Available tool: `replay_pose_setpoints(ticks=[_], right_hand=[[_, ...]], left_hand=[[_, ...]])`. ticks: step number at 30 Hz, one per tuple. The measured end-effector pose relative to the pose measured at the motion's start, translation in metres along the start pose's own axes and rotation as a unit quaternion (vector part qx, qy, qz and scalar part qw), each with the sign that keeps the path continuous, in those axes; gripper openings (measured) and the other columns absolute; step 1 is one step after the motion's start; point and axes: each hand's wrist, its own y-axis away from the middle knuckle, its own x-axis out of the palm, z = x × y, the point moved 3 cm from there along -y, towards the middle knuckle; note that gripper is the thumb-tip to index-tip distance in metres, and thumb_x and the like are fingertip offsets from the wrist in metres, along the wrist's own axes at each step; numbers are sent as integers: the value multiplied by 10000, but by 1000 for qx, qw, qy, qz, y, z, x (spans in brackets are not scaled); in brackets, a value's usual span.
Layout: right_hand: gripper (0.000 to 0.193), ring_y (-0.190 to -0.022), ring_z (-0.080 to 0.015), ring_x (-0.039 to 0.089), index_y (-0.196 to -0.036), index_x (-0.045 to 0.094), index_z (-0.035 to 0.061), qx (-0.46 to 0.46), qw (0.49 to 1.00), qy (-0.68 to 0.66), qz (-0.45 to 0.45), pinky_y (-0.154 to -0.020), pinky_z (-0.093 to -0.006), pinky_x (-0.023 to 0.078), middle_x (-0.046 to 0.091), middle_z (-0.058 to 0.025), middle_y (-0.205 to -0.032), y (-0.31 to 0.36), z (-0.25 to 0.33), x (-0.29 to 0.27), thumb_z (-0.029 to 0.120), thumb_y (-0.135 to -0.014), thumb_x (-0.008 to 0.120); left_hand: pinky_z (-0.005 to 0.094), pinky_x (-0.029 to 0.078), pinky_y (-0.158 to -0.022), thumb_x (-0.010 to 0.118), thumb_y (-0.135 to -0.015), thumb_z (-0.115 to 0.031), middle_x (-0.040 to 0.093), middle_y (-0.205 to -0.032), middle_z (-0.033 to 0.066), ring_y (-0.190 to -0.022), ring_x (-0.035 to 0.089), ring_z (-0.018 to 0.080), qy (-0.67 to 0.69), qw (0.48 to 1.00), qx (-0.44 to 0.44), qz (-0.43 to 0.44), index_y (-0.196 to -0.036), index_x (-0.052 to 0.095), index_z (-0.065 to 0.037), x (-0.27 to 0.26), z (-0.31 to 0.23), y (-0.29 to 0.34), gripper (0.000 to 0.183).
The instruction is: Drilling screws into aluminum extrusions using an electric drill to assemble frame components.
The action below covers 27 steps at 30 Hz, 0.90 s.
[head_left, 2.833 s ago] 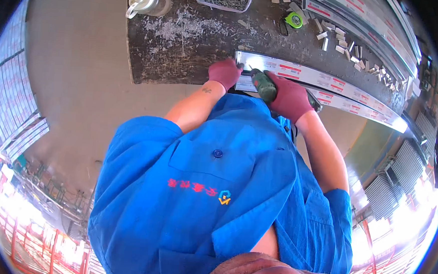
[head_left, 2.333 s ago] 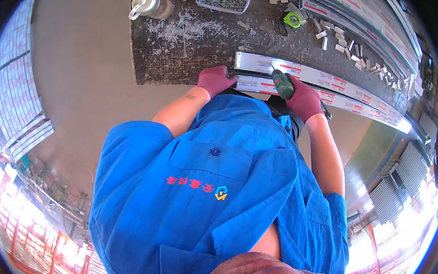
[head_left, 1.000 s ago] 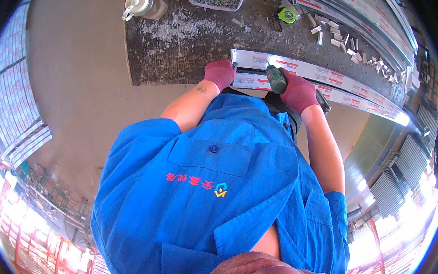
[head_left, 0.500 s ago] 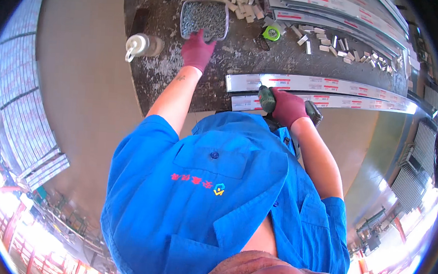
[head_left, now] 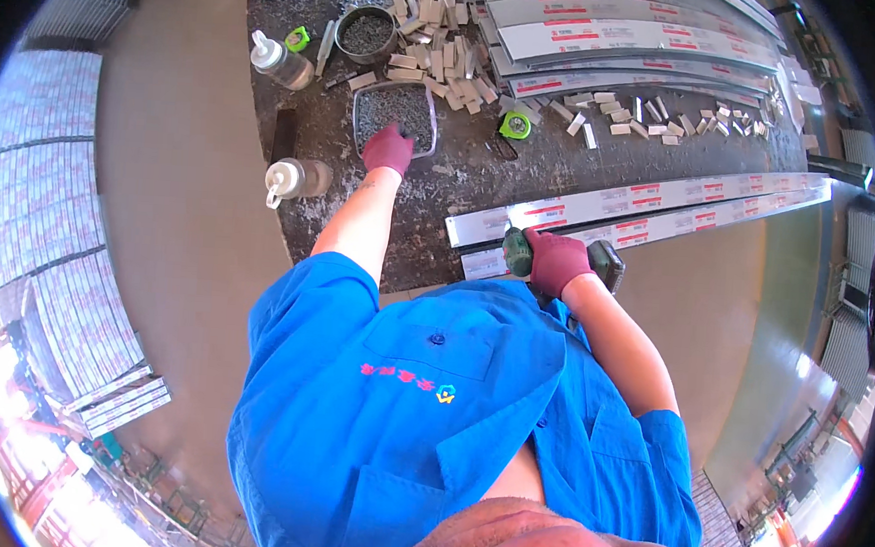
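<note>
My left hand (head_left: 388,149), in a maroon glove, is at the near side of a clear-rimmed tray (head_left: 356,118) filled with small grey screws (head_left: 392,104). Its fingers are drawn together over the screws; whatever they pinch is too small to make out. My right hand (head_left: 560,262), gloved alike, is wrapped around the grip of a green cordless drill (head_left: 517,251). The drill's front end is over two long pale metal strips (head_left: 602,201) with red-printed film, lying side by side along the table's near edge.
Beyond the tray are a round tin (head_left: 366,32) of dark small parts and a heap of short metal blocks (head_left: 437,48). Two squeeze bottles (head_left: 299,179) stand left. A green tape measure (head_left: 515,126) lies near stacked metal strips (head_left: 612,42) at the back right.
The view has shifted, showing more of the table's far side. My left hand has moved further over the screws in the tray; my right hand still holds the drill by the strips.
</note>
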Motion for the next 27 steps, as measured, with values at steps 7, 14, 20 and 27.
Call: replay_pose_setpoints(ticks=[7, 14, 20, 27], right_hand=[[416, -1074, -376, 734, -1257, 628, 150, -9, 1000, 17, -8, -888, -511, 580, 747, -176, -1161, 1, -4, 13, 233, -851, 662], [480, -1101, -356, 730, -1282, 611, 148, -23, 999, 23, 2, -911, -498, 576, 746, -151, -1177, 3, 5, 10, 213, -814, 690], [678, -1117, -371, 719, -1420, 554, 165, -13, 1000, -16, -22, -920, -504, 573, 742, -152, -1204, 14, -6, 18, 291, -783, 751], [799, -1120, -396, 712, -1540, 473, 188, 12, 996, -75, -56, -938, -518, 565, 725, -180, -1237, 29, -19, 40, 351, -811, 759]], left_hand=[[519, 571, -933, 684, -946, -473, 745, -1169, 230, -1080, 724, 410, 56, 990, -43, -125, -1263, 669, -51, -6, 21, 4, 528], [527, 553, -964, 711, -923, -485, 738, -1094, 297, -1070, 704, 469, 141, 975, -28, -170, -1070, 752, 15, -8, 46, 4, 524], [302, 536, -573, 730, -981, -234, 794, -912, 75, -685, 725, 143, 566, 818, -34, 91, -1074, 780, -26, -2, -3, 85, 233], [303, 564, -673, 733, -980, -199, 796, -1016, 61, -774, 726, 133, 582, 806, 21, 106, -1112, 777, -48, 11, -23, 164, 205]])
